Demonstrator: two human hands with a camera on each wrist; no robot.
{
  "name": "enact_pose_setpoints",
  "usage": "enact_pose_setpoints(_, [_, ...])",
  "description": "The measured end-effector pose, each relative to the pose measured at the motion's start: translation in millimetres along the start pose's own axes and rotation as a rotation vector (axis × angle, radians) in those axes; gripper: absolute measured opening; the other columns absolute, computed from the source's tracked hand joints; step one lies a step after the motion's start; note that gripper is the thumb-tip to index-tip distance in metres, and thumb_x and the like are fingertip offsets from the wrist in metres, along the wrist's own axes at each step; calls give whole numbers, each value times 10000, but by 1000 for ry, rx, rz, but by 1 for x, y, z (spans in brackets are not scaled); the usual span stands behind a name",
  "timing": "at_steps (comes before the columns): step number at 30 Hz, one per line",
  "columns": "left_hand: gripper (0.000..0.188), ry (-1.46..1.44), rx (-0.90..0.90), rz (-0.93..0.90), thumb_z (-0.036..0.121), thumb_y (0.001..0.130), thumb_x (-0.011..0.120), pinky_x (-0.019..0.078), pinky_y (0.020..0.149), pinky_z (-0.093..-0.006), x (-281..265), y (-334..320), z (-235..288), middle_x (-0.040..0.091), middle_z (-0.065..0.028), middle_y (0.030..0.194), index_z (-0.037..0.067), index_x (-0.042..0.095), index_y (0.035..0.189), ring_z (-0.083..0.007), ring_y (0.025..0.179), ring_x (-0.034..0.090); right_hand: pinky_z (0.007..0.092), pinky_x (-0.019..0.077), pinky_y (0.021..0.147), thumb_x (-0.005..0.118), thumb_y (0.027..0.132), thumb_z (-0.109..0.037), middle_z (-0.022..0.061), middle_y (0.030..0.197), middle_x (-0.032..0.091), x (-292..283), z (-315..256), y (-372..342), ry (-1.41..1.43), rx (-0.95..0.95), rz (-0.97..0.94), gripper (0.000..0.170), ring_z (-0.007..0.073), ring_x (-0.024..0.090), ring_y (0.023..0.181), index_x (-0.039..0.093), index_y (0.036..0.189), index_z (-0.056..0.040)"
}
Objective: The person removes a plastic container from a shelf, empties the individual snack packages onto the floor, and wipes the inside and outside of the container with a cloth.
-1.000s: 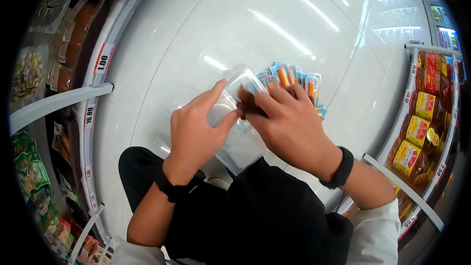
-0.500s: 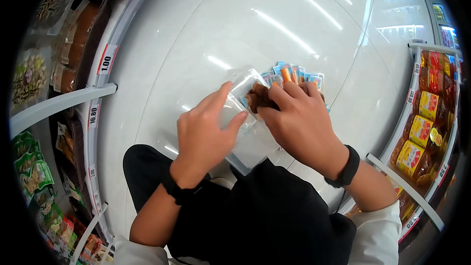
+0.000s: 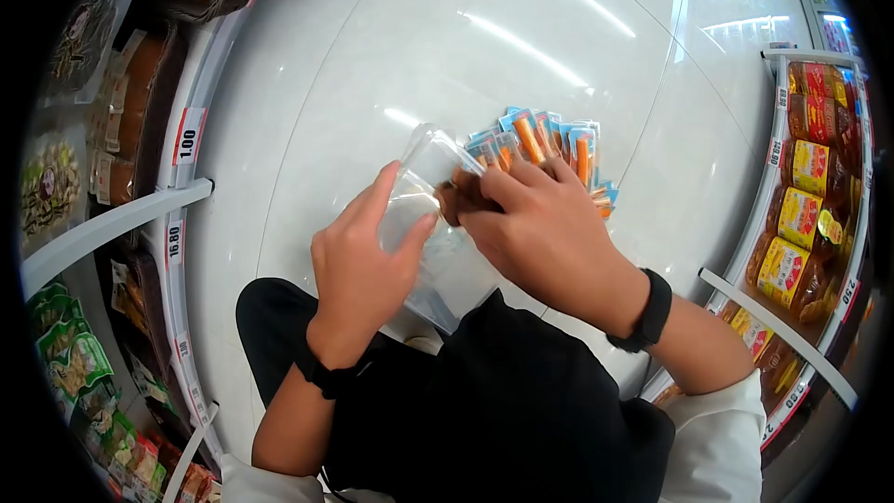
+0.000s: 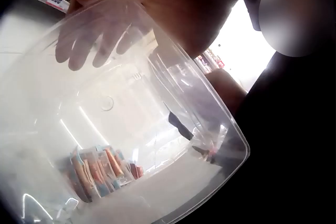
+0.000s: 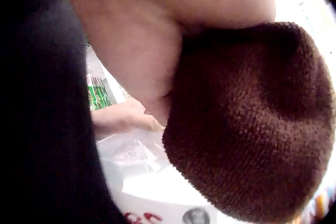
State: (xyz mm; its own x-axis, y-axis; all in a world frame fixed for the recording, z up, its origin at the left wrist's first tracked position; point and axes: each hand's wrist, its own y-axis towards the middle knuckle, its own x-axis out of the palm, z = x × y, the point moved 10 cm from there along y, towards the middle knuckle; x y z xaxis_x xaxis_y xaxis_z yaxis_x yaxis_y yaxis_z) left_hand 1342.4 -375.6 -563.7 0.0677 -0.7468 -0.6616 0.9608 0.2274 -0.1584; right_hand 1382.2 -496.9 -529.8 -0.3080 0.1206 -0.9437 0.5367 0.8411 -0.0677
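In the head view my left hand (image 3: 363,265) holds a clear plastic box (image 3: 456,265), thumb and fingers set apart about its side. The left wrist view looks into the box (image 4: 126,129), and spread fingers (image 4: 79,50) show through its wall. A brown cloth (image 3: 453,196) is bunched in my right hand (image 3: 549,228), at the box's right side near the left thumb. Seen from the right wrist, the cloth (image 5: 252,124) has a towel-like nap and hides most of the gripping fingers.
On the shiny tiled floor (image 3: 345,65) beyond my right hand lie several blue-edged packets (image 3: 526,135) with orange sticks inside. Shelves of bagged food (image 3: 70,345) rise on the left, with white rails (image 3: 121,224) jutting out. Another shelf with yellow-labelled packages (image 3: 801,214) stands on the right.
Over the last half second both hands, the box and the cloth have shifted left in the head view, which itself has moved slightly. More of the packets shows now.
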Motion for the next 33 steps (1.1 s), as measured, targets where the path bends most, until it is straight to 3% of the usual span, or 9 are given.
enact_pose_setpoints(2, [507,-15,-46,-17,142,824,754,536,861,-384,1,0,-7,686,-242,1112,-7,601,1285,-362,1026,689,363,444,785,661,750,-110,3,952,591,3,1,-20,71,37,-56,130,182,583,891,735,851,-145])
enact_pose_setpoints(4, [518,33,110,46,201,827,752,564,757,-363,-2,-2,4,693,-215,1103,-39,600,1260,-338,927,711,357,442,783,663,751,-116,-2,950,589,1,1,-41,77,57,-66,132,179,580,896,736,852,-158])
enact_pose_setpoints(6, [519,47,109,49,200,826,753,565,753,-362,0,-2,6,694,-211,1103,-37,600,1261,-339,923,712,352,440,781,665,752,-122,-8,948,586,2,3,-46,79,79,-78,134,176,576,902,737,854,-171])
enact_pose_setpoints(9, [521,67,130,52,199,824,756,567,746,-361,4,-2,12,696,-206,1101,-33,598,1264,-337,916,714,358,443,792,659,756,-127,-7,939,577,-4,4,-36,-44,56,4,121,177,568,889,724,858,-130])
enact_pose_setpoints(10, [523,81,145,55,198,823,757,567,743,-360,4,-2,14,696,-204,1100,-32,597,1265,-334,913,715,345,430,745,686,786,-115,-4,817,521,-8,8,-27,-83,37,146,32,173,554,819,691,791,-147])
enact_pose_setpoints(15, [527,97,106,42,200,822,761,568,744,-362,4,-4,14,696,-203,1102,-31,596,1265,-335,918,716,362,441,767,686,770,-122,0,821,531,-7,11,-18,-106,72,100,25,172,561,824,681,777,-145])
enact_pose_setpoints(21, [518,78,116,53,201,826,760,568,749,-366,3,-3,12,695,-204,1109,-27,600,1264,-338,922,715,363,447,773,654,739,-105,12,857,552,0,8,-57,-32,102,-112,89,186,572,838,694,818,-114])
enact_pose_setpoints(29, [522,99,135,49,202,831,756,567,758,-367,6,-2,20,692,-208,1118,-26,595,1272,-344,928,710,366,443,770,678,779,-109,7,846,547,-7,11,-6,8,54,136,50,182,570,848,695,824,-122])
enact_pose_setpoints(33, [516,74,118,41,201,838,749,567,757,-368,3,-3,12,690,-209,1114,-27,594,1274,-342,932,709,362,443,771,657,782,-122,-6,885,574,0,6,-21,126,2,37,159,180,579,872,727,922,-147])
